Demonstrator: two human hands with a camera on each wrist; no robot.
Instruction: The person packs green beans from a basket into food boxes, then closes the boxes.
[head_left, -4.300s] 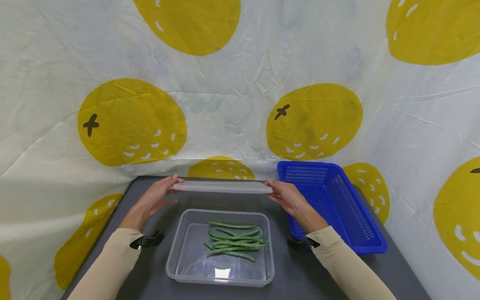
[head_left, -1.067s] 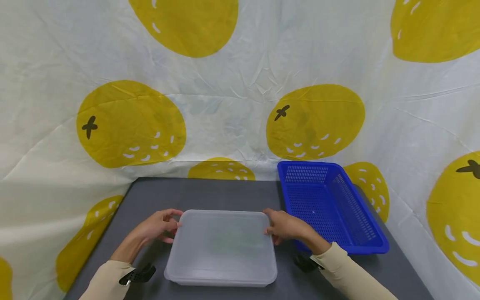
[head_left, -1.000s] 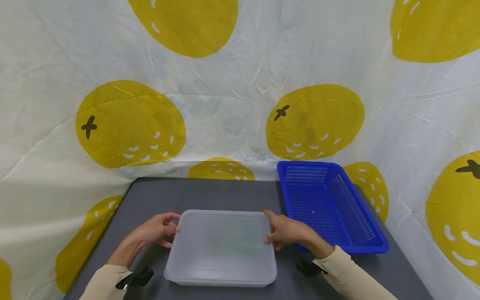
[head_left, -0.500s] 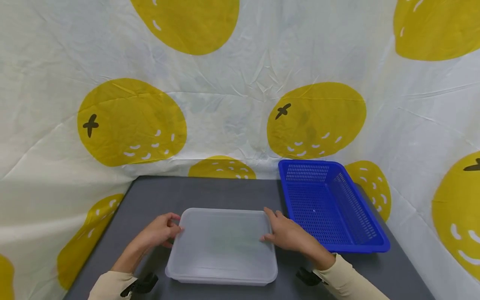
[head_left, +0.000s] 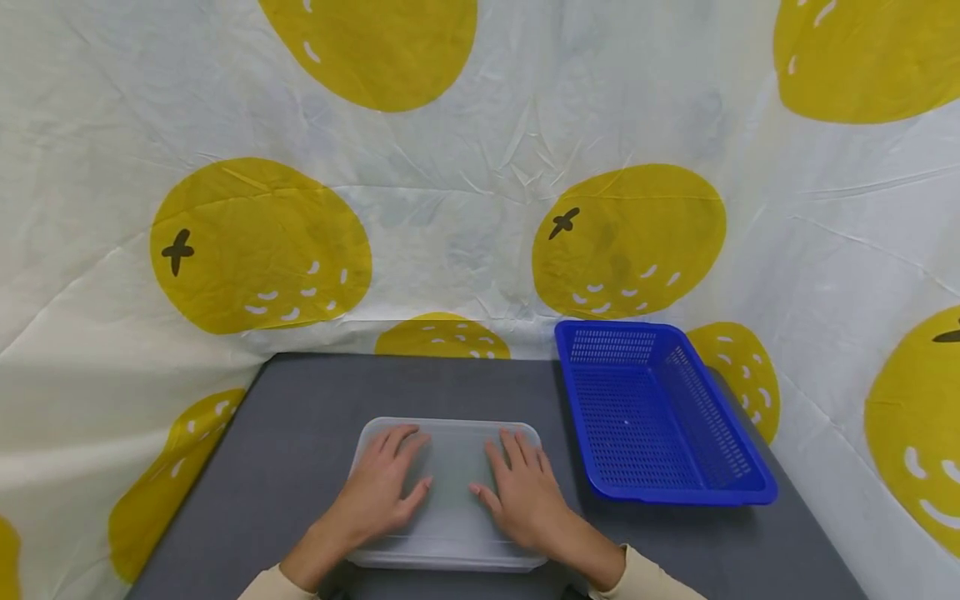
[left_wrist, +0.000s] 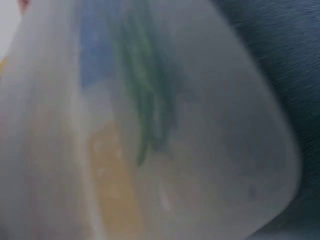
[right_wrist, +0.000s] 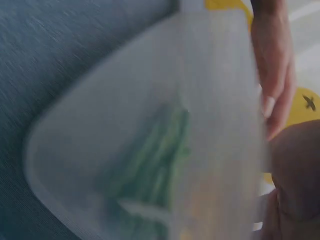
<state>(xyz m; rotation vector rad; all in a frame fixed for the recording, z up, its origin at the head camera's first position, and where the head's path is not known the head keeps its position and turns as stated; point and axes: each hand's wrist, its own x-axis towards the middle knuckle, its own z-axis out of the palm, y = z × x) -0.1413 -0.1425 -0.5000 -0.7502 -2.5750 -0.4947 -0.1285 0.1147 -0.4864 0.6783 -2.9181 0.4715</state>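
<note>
A clear plastic food container (right_wrist: 95,135) stands on the dark table, covered by a frosted lid (head_left: 450,521). My left hand (head_left: 378,483) lies on the lid's left half, fingers spread and pointing away. On the right half rests my right hand (head_left: 525,492), its fingers likewise extended. Neither hand grips anything. Through the container wall, green beans (left_wrist: 145,80) show blurred in the left wrist view; the right wrist view also shows the green beans (right_wrist: 155,160) in a bunch. From above, the lid and hands largely hide them.
A blue perforated plastic basket (head_left: 682,497) sits to the right of the container, near the table's right edge. The grey table (head_left: 315,400) backs onto a white curtain (head_left: 450,250) printed with yellow fruit.
The lid, earlier held above the uncovered beans, now covers the container. Both hands have moved from gripping its side edges inward to lie spread on top.
</note>
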